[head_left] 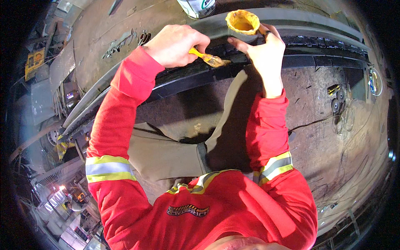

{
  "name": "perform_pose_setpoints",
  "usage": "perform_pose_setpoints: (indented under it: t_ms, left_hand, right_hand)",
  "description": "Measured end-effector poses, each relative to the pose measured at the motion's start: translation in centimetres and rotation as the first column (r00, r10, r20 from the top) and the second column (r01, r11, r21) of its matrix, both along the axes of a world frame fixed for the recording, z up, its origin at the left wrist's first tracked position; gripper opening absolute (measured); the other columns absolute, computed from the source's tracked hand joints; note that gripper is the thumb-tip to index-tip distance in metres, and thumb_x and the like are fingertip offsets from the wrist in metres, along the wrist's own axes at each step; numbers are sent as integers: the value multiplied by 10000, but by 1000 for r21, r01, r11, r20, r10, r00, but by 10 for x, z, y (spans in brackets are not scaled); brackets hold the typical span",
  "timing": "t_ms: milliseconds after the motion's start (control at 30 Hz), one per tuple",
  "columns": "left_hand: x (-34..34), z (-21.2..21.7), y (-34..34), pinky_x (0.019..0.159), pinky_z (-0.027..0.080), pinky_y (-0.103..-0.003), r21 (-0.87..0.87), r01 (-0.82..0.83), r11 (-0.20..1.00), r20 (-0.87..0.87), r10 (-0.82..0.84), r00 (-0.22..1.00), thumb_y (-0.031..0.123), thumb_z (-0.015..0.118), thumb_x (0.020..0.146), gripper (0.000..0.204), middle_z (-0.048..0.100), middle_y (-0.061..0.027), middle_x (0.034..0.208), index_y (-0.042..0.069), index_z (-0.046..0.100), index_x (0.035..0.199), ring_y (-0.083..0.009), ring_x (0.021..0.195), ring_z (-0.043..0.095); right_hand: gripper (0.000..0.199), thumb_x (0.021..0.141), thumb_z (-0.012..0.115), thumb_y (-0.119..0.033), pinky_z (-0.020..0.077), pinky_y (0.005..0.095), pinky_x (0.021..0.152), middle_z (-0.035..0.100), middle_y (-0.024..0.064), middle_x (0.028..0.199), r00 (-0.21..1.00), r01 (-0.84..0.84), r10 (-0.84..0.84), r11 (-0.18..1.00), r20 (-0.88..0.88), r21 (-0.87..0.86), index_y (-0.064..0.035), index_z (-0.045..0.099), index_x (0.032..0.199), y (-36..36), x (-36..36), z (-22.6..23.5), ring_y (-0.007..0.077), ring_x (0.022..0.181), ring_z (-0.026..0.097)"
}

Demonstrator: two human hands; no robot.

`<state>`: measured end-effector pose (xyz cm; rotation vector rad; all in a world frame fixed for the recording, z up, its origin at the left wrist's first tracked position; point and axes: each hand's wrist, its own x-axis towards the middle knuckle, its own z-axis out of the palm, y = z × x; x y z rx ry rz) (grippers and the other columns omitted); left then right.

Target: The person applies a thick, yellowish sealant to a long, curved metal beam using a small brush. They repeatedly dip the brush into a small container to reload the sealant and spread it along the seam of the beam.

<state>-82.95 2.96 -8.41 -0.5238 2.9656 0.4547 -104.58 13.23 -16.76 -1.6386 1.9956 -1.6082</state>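
Paintwork looks barely started, to my eye: the long dark steel beam (216, 71) running under both hands is black and rough along almost all of its visible length, and the only yellow I can make out sits at the bristles themselves, so I'd judge nearly the whole rail is left to coat. How much lies beyond the picture's bent edges I cannot say.

The left hand (175, 43) is closed in a fist round the yellow handle of a small brush (207, 58), whose loaded, ochre-smeared tip rests on the beam's top edge, just between the two hands. The right hand (260, 50) is half curled, thumb and fingers hooked on a small cup (242, 21) held just above the beam; its index finger points down toward the brush tip. The cup is round, soft-rimmed and caked inside and out with thick yellow paint.

Beyond the right hand's knuckles stands a white paint can (198, 6), only its lower part in view. The beam is flanged, with a pitted, scaly surface. Below the forearms lies a stained, gritty concrete floor (333, 137) with thin cables trailing over it.
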Motion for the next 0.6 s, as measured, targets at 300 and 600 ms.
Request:
perform_pose_setpoints:
  t_ms: [300, 600]
  left_hand:
    - [52, -7, -15, 738, 532, -297, 498, -282, 820, -96, 375, 922, 23, 747, 787, 162, 722, -90, 830, 6, 680, 934, -156, 807, 697]
    - [-4, -24, 3, 698, 533, -483, -141, -126, 982, -108, 111, 988, 144, 714, 750, 112, 685, -129, 791, 113, 651, 836, -362, 831, 678]
  right_hand:
    - [629, 555, 969, -342, 559, 360, 842, 705, 153, 987, 996, 88, -88, 996, -17, 8, 11, 748, 1026, 12, -16, 0, 274, 903, 704]
    - [586, 570, 978, -300, 551, 339, 840, 696, 121, 993, 996, 89, -89, 996, 31, 5, 4, 744, 1012, 19, -23, -4, 243, 911, 693]
